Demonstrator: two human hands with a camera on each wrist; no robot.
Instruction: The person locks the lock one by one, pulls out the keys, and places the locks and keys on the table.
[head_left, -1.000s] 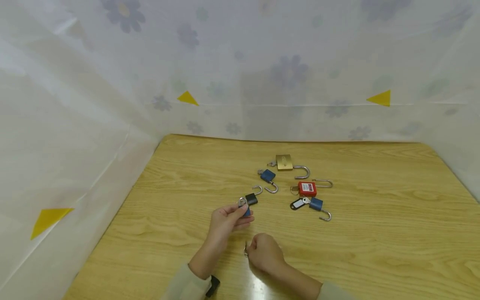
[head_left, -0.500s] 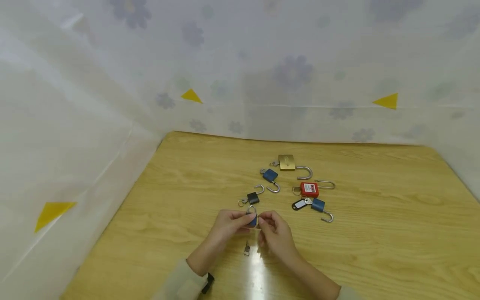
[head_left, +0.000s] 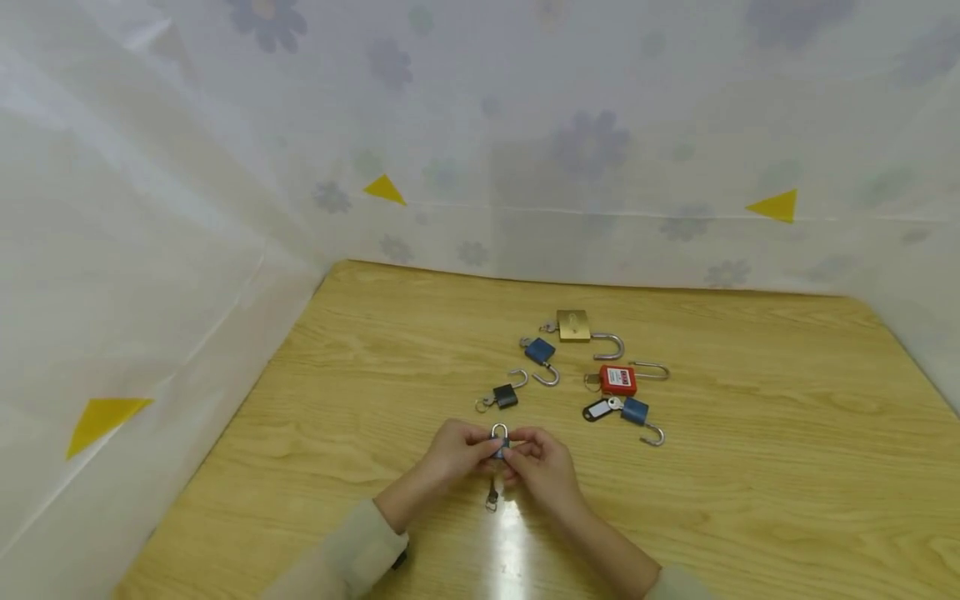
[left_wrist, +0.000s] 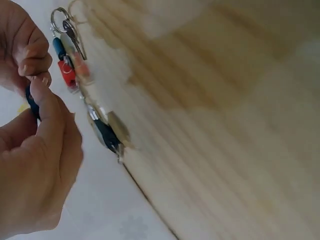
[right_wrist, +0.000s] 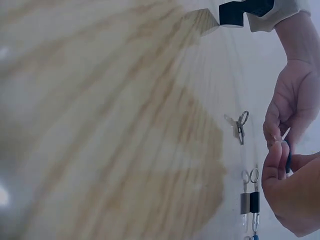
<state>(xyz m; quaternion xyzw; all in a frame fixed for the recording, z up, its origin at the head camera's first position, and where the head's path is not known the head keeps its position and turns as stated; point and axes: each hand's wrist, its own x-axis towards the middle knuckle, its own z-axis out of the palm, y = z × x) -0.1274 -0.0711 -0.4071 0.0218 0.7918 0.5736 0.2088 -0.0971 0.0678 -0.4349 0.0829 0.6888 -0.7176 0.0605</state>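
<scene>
A small blue padlock (head_left: 499, 447) is held between both hands, its silver shackle pointing away from me and looking closed. My left hand (head_left: 453, 452) pinches its left side with thumb and fingers. From the right, my right hand (head_left: 549, 471) pinches the other side, thumb on the front face. Only a dark edge of the padlock (left_wrist: 33, 102) shows in the left wrist view, and a blue edge (right_wrist: 287, 156) of the padlock in the right wrist view. Just below the hands, keys on a ring (head_left: 492, 497) lie on the table.
Beyond the hands lie open padlocks with keys: a black padlock (head_left: 506, 396), a blue padlock (head_left: 539, 351), a brass padlock (head_left: 573, 326), a red padlock (head_left: 618, 380) and another blue padlock (head_left: 634, 411) by a black key tag (head_left: 597, 409). A patterned sheet (head_left: 540, 167) surrounds the wooden table (head_left: 337, 375).
My right hand has left the keys on the table and come up to the blue padlock, gripping it alongside the left hand. The padlock has shifted slightly toward me, its shackle now facing away.
</scene>
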